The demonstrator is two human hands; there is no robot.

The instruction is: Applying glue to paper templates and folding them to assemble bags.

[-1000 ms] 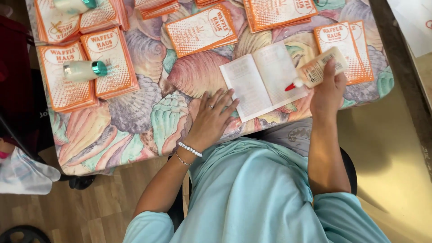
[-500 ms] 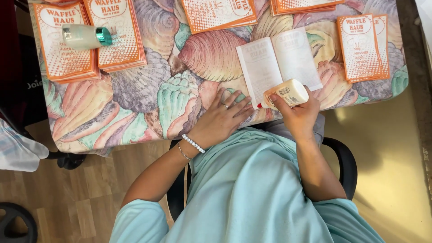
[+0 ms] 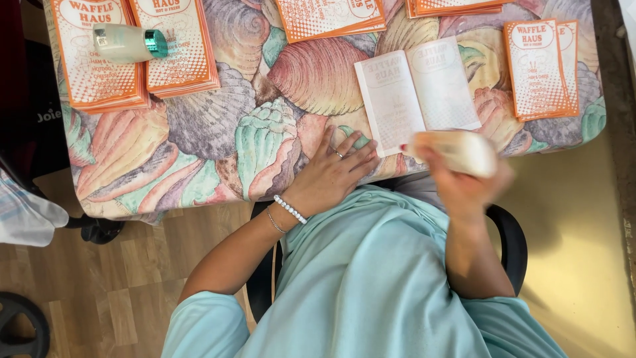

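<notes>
My left hand (image 3: 334, 174) lies flat, fingers apart, on the shell-patterned tablecloth (image 3: 218, 132) with its fingertips at the lower left corner of an open white booklet (image 3: 417, 93). My right hand (image 3: 464, 179) is blurred with motion and grips a pale glue bottle with a red tip (image 3: 454, 151), held sideways just below the booklet's bottom edge, tip pointing left.
Stacks of orange-and-white booklets lie at the far left (image 3: 132, 46), the top middle (image 3: 331, 16) and the right (image 3: 540, 66). A pale bottle with a teal cap (image 3: 129, 43) lies on the left stack. A black chair (image 3: 513, 245) is under me, above a wooden floor (image 3: 99, 292).
My right hand has brought the glue bottle down from the booklet's right side to below its bottom edge and is moving fast. My left hand stays flat on the cloth.
</notes>
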